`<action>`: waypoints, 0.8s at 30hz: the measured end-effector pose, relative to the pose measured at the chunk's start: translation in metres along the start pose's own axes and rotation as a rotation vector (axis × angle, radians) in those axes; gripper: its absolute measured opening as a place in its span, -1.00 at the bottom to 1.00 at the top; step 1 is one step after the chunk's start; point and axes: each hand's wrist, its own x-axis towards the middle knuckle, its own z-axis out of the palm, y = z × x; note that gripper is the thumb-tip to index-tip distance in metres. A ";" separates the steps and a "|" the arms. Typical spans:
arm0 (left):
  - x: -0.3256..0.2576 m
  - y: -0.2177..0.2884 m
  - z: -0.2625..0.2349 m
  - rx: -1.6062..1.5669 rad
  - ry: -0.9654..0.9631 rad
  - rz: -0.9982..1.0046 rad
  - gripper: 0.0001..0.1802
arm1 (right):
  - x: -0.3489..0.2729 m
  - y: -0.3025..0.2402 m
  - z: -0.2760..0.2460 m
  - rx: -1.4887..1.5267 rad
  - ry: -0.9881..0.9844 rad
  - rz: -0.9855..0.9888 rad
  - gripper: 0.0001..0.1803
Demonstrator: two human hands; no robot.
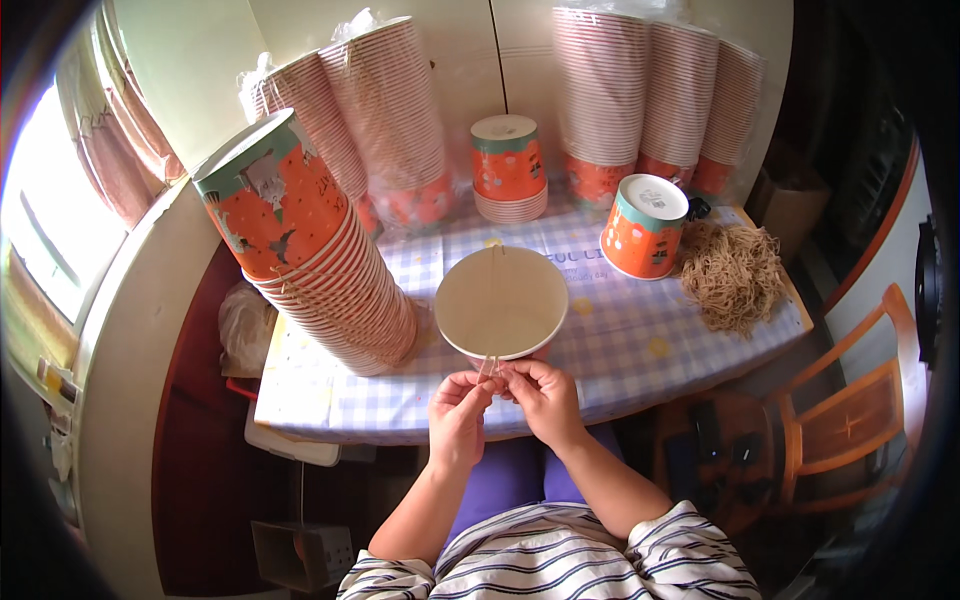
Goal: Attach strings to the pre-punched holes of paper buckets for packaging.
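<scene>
An open paper bucket point(500, 300), pale inside, stands upright on the table before me. At its near rim my left hand point(461, 418) and my right hand point(543, 402) meet, both closed in a fingertip pinch. Between them runs a thin tan cord point(490, 365), its strands going up over the rim. Another bit of cord shows at the bucket's far rim. Whether the cord passes through holes is too small to tell. A tangled heap of similar tan cords point(735, 278) lies at the table's right end.
A tall leaning stack of orange-and-green buckets point(320, 250) stands at left. One upturned bucket point(643, 228) sits near the cords, and a short upturned stack point(506, 165) behind. Plastic-wrapped bucket stacks point(600, 90) line the wall. A checked cloth point(620, 350) covers the table; a wooden chair point(850, 425) is at right.
</scene>
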 end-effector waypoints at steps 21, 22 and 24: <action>0.000 -0.008 -0.005 0.254 0.058 0.318 -0.88 | 0.006 0.013 0.002 0.642 -0.053 0.553 -0.83; 0.002 -0.010 -0.008 0.407 0.049 0.418 -0.86 | 0.006 0.013 0.002 0.674 -0.056 0.565 -0.83; 0.003 -0.011 -0.010 0.563 0.041 0.515 -0.84 | 0.005 0.011 0.005 0.679 -0.046 0.563 -0.83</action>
